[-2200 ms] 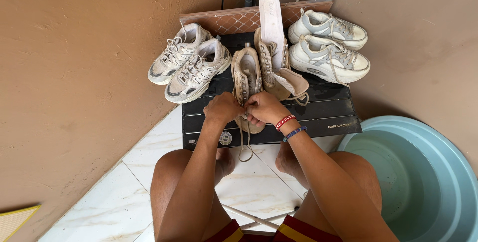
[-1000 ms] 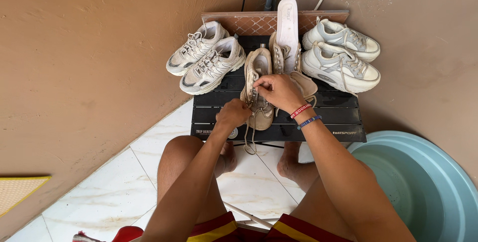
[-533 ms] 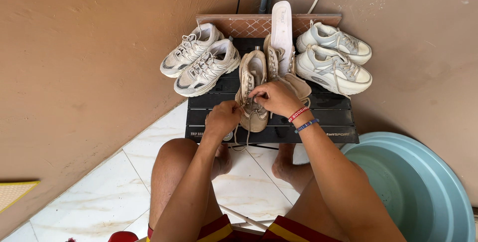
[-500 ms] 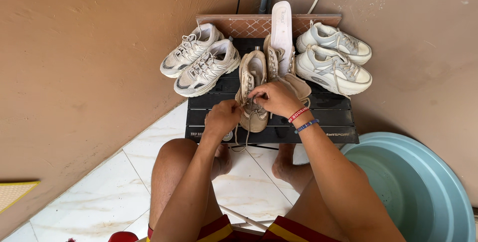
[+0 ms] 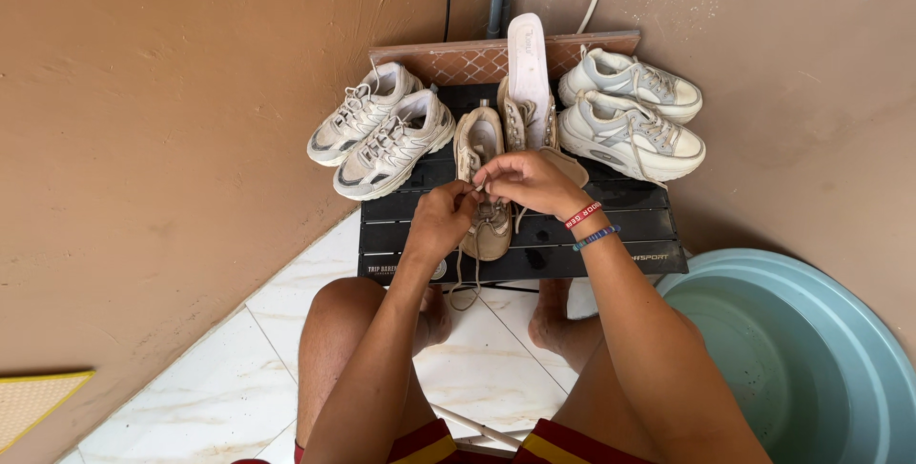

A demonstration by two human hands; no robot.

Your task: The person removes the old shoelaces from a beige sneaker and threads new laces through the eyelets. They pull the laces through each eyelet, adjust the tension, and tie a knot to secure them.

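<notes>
The right hand [image 5: 527,181] curls over the beige sneaker [image 5: 482,183] on the black slatted table [image 5: 620,235], fingertips pinching its lace [image 5: 465,273]. The left hand [image 5: 441,221] meets it, also pinching lace. White sneaker pairs [image 5: 382,130] flank; a blue basin [image 5: 859,330] sits near.

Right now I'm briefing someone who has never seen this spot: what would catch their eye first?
Both hands meet at the centre: the left hand and right hand pinch the laces of a beige shoe on a low black slatted table. Pairs of pale sneakers flank it, one on the left, one on the right. A big light-blue basin fills the lower right corner.
</notes>
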